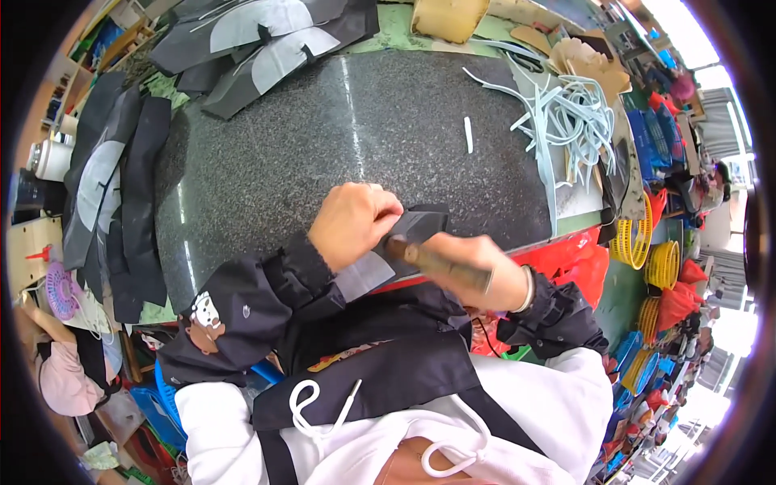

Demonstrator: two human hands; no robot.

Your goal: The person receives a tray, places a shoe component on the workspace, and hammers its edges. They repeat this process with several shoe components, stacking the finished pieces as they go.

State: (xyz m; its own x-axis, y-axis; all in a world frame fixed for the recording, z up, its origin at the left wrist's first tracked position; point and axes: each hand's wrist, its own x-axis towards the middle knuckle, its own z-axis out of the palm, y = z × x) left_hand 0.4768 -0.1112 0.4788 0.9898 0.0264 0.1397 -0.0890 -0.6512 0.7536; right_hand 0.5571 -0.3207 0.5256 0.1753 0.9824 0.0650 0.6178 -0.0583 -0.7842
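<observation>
My left hand (354,222) is closed, thumb and fingers pinching a dark, flat sheet piece (364,276) with a grey patch at the table's near edge. Part of that piece shows beyond my fingers, to the right. My right hand (478,271) is wrapped round a hammer-like tool (444,267) with a brownish shaft. Its dark end lies over the piece, close to my left fingertips. Motion blurs the tool, so its exact kind and whether it touches the piece are unclear.
Similar black pieces with grey patches lie in piles at the far left (267,61) and left (113,178). A tangle of pale blue strips (578,121) sits at the right, with one short strip (468,135) apart. Red plastic (574,263) hangs by the near right edge.
</observation>
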